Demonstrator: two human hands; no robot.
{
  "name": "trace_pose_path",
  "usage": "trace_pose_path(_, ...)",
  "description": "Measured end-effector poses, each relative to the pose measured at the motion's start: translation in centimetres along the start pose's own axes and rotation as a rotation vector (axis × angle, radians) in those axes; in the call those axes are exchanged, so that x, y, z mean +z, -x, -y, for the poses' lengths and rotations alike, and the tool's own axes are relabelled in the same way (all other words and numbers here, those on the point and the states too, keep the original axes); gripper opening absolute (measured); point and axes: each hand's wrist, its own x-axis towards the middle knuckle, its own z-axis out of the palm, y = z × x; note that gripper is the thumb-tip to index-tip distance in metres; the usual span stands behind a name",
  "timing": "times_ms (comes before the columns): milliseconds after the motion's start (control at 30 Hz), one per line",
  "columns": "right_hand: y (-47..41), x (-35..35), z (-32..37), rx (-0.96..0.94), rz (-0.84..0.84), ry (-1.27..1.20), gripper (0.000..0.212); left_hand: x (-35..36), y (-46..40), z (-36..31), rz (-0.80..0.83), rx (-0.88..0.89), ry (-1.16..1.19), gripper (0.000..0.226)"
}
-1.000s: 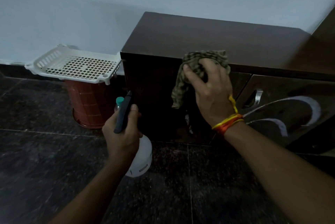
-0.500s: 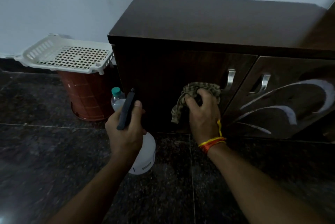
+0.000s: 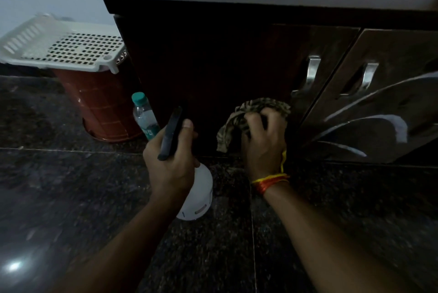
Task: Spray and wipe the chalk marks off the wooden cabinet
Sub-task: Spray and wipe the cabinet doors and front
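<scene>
A dark wooden cabinet [image 3: 213,60] stands against the wall, with two doors and metal handles [image 3: 312,72]. White chalk arcs [image 3: 379,124] cross the right door. My right hand [image 3: 264,143] grips a crumpled checked cloth [image 3: 251,112] and presses it against the lower part of the left door. My left hand [image 3: 170,162] holds a white spray bottle [image 3: 198,200] by its black trigger head [image 3: 171,132], low in front of the cabinet's left end.
A small clear water bottle with a green cap [image 3: 143,115] stands on the dark stone floor [image 3: 59,198] beside the cabinet. Left of it is a red-brown bin [image 3: 99,107] topped by a white perforated basket [image 3: 66,48]. A pale wall is behind.
My right hand has wiped the cloth down the left door, from its top edge to near the bottom. The view has dipped and moved closer. My left hand keeps holding the spray bottle.
</scene>
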Motion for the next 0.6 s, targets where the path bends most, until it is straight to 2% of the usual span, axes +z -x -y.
trace_pose_path(200, 4.0, 2.8, -1.1, 0.143, 0.218, 0.017, 0.029, 0.1, 0.1, 0.3, 0.006, 0.022, -0.002, 0.035)
trace_pose_path(367, 4.8, 3.7, -1.7, 0.194, 0.271, 0.000, 0.036, 0.0, 0.2, 0.5, 0.010, 0.031, -0.044, 0.033)
trace_pose_path(467, 5.6, 4.1, -1.7, 0.240, 0.306, 0.021, 0.030, 0.0, 0.4, 0.2, 0.014, 0.031, -0.037, 0.032)
trace_pose_path(600, 7.0, 5.3, -1.2, 0.391, 0.345, -0.009, 0.026, 0.1, 0.1, -0.3, 0.018, 0.057, -0.027, 0.033)
